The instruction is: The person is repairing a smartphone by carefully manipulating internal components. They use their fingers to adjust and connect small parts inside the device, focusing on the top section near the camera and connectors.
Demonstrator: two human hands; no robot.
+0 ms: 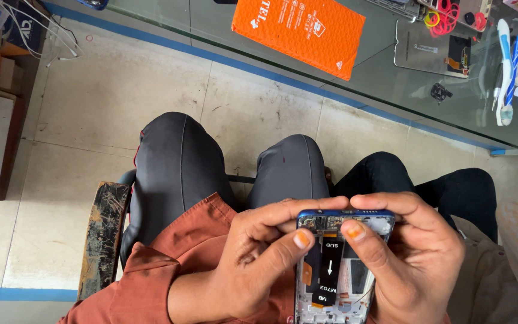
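While I am looking down over the lap, both hands are gripping an opened phone [343,270] with its back cover off, held low in front of the rust-coloured shirt [169,264]. My left hand [259,264] is clamped on the phone's left edge, its thumb [298,240] pressing onto the black flex cable [329,267] near the top. My right hand [415,258] is clamped on the right edge and top corner, its thumb [355,231] sitting just beside the other one at the upper board. The phone's long axis is running away from me, top end pointing toward the knees, and the cable is lying along that same axis between the two thumbs. Both thumbs are equally close to the cable's upper end. An orange box [298,33] is resting well apart on the glass counter [391,78]
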